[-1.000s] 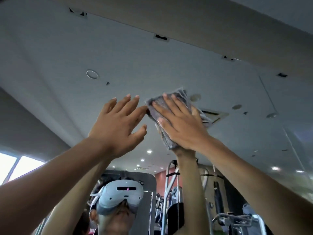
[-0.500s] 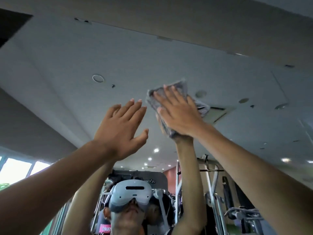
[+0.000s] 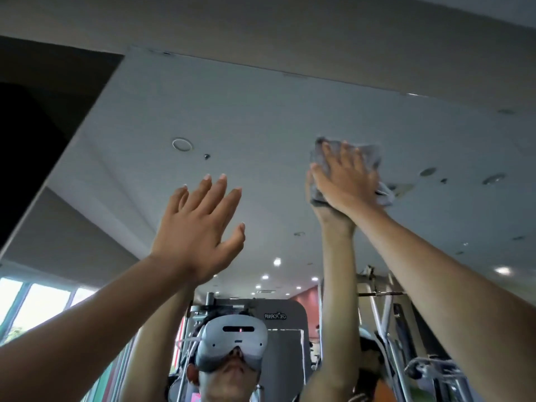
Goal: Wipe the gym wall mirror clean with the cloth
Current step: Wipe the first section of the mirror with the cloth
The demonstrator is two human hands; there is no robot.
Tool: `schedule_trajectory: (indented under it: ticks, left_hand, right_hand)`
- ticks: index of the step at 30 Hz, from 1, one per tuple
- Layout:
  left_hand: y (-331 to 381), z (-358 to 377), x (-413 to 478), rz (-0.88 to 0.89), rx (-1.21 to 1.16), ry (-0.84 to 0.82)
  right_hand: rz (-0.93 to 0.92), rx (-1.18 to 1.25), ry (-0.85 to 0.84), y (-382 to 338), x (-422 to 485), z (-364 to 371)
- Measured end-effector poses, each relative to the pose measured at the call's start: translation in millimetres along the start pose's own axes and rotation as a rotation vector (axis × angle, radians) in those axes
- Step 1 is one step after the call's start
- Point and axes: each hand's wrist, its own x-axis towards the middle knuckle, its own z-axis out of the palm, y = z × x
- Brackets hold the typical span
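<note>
The right hand [image 3: 345, 181] lies flat with straight fingers on a crumpled grey cloth [image 3: 369, 153], pressing it against the wall mirror [image 3: 261, 111] high on the right. The left hand [image 3: 197, 227] is raised to the left of the cloth, fingers straight and spread, holding nothing. Low in the glass, a white headset [image 3: 232, 343] and a gym machine [image 3: 287, 329] are reflected

Two hands [image 3: 197, 227] [image 3: 346, 184]; one cloth [image 3: 372, 154]; one mirror [image 3: 261, 111]; one headset [image 3: 232, 340].
</note>
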Motion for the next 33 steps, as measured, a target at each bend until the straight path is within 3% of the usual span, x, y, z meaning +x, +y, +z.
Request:
schedule_trajectory:
  ticks: [4, 8, 11, 14, 17, 19, 23, 29, 31, 33]
  left_hand:
    - [-8, 2, -4, -0.018, -0.018, 0.013]
    - [-12, 1, -8, -0.022, -0.032, 0.02]
    - [-19, -2, -7, 0.025, 0.002, 0.013]
    - [-30, -6, -9, 0.082, 0.039, 0.004]
    - [-39, -8, -15, 0.063, 0.02, -0.003]
    - [-48, -10, -22, 0.031, 0.008, 0.006]
    - [-70, -18, -38, -0.045, 0.013, 0.002]
    - [-104, -28, -71, -0.114, 0.029, -0.001]
    - [-115, -30, -80, -0.123, 0.047, -0.019]
    - [-123, -32, -86, -0.124, 0.06, -0.033]
  right_hand:
    - [-0.358, -0.018, -0.028, -74, -40, 8]
    - [-0.54, -0.001, -0.044, -54, -86, 10]
    - [-0.51, -0.019, -0.046, -23, -85, 4]
    - [-0.29, -0.055, -0.008, -23, -44, 2]
    - [-0.098, -0.032, 0.005, -66, -8, 5]
    - [-0.138, -0.021, -0.009, -102, -4, 9]
    - [-0.389, -0.032, -0.017, -151, -33, 14]
    - [-0.676, -0.055, -0.051, -130, -74, 14]
    - [-0.599, -0.044, -0.029, -119, -67, 13]
    - [-0.401, -0.015, 0.023, -127, -50, 13]
